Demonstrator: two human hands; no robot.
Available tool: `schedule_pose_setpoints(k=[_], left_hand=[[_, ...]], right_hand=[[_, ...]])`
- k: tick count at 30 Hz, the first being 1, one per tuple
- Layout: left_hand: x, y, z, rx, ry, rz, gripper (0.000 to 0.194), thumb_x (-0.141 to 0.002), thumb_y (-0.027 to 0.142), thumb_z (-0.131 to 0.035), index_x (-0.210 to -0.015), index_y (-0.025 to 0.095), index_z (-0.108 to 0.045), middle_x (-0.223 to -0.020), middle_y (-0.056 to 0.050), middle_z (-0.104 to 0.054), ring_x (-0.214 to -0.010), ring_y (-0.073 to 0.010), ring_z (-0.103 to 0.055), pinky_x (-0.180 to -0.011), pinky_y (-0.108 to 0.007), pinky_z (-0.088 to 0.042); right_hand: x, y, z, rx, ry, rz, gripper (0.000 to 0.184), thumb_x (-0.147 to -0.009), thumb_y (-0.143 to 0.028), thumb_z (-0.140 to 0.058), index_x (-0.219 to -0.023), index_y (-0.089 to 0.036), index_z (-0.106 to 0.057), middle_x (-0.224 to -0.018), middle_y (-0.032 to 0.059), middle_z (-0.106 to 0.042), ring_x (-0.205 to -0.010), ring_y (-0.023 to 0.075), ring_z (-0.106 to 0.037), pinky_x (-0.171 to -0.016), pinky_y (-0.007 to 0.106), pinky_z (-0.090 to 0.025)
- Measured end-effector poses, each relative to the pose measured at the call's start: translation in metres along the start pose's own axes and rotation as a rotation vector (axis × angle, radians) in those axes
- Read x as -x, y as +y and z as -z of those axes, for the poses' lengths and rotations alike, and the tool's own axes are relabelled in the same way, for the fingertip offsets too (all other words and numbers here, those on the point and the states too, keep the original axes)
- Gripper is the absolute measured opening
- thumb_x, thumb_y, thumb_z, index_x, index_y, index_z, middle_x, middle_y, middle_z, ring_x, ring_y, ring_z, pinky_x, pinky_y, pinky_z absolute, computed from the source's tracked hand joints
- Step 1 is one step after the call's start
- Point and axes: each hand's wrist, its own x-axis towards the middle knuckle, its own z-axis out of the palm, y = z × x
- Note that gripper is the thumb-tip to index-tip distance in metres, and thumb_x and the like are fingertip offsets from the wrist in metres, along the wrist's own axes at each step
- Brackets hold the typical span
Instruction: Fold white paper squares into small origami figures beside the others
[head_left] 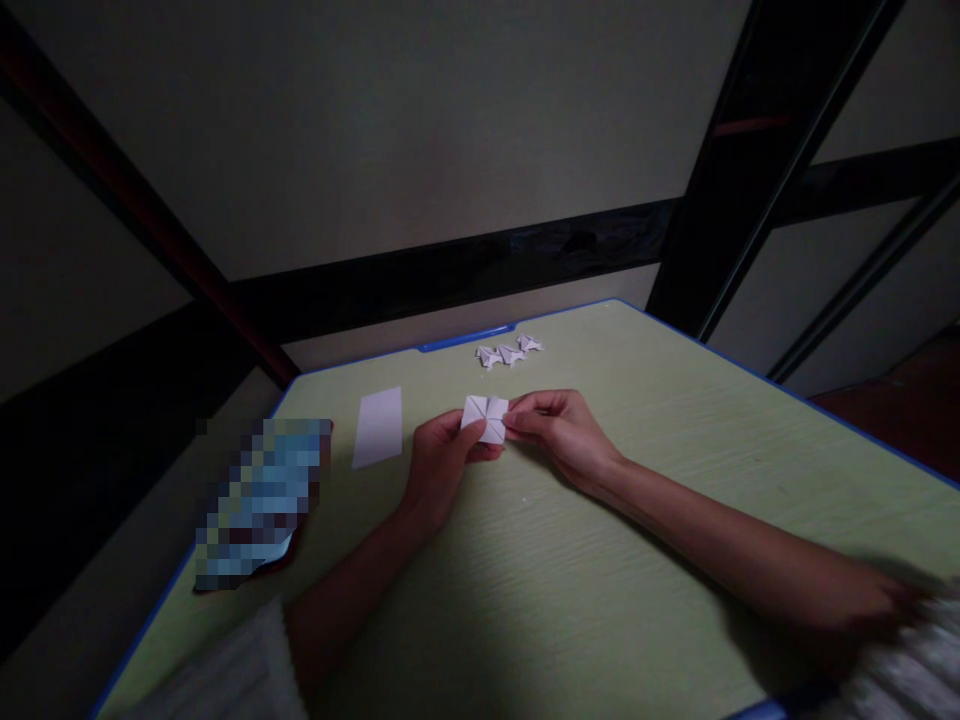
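Note:
A small white folded paper piece point(485, 417) with creases across it is held just above the green table point(600, 560). My left hand point(442, 462) pinches its left side with fingers closed. My right hand point(555, 432) grips its right edge between thumb and fingers. Both hands meet near the middle of the table, toward its far side.
A flat white sheet of paper point(379, 426) lies left of my hands. Three small folded paper figures point(508, 352) sit in a row near the far edge. A blurred blue object point(259, 500) rests at the table's left edge. Dark bed-frame bars point(750, 150) stand behind the table.

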Motion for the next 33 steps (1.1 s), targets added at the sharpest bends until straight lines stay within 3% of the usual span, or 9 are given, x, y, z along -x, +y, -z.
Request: schedule_pose_setpoints(k=[8,18,25,33], left_hand=[[-0.0021,-0.0036,0.0032,0.037,-0.055,0.010,0.014,-0.062,0.020,-0.061,-0.073,0.011,-0.064,-0.065,-0.001,-0.066,-0.053,-0.0096,-0.058,-0.053,-0.020,-0.048],[-0.0003,0.0017,-0.0013,-0.091,0.024,0.002,0.015,-0.061,0.023,-0.064,-0.068,0.010,-0.063,-0.060,-0.001,-0.065,-0.047,-0.0079,-0.056,-0.049,-0.018,-0.047],[0.0020,0.0060,-0.0036,-0.181,0.049,-0.008,0.014,-0.064,0.024,-0.060,-0.069,0.010,-0.063,-0.058,0.000,-0.065,-0.046,-0.0079,-0.056,-0.047,-0.018,-0.046],[-0.0008,0.0012,-0.0019,-0.099,0.031,0.020,0.013,-0.063,0.021,-0.059,-0.068,0.009,-0.062,-0.055,0.000,-0.063,-0.045,-0.0076,-0.055,-0.046,-0.018,-0.045]], right_hand=[[0.0013,-0.0010,0.0009,0.126,0.004,0.103,0.007,-0.047,-0.010,-0.063,-0.043,-0.012,-0.058,-0.051,-0.0016,-0.057,-0.048,0.0068,-0.049,-0.051,0.023,-0.038],[0.0003,-0.0010,0.0041,0.277,-0.008,0.247,0.007,-0.052,-0.010,-0.056,-0.046,-0.012,-0.056,-0.059,0.0000,-0.057,-0.054,0.0086,-0.049,-0.055,0.024,-0.038],[0.0016,-0.0026,0.0036,0.331,-0.031,0.284,0.006,-0.052,-0.009,-0.054,-0.046,-0.012,-0.056,-0.060,0.0008,-0.056,-0.055,0.0087,-0.049,-0.058,0.024,-0.039],[0.0009,-0.0001,0.0045,0.333,-0.027,0.257,0.005,-0.052,-0.012,-0.055,-0.047,-0.012,-0.055,-0.060,0.0011,-0.057,-0.055,0.0090,-0.049,-0.056,0.024,-0.038]])
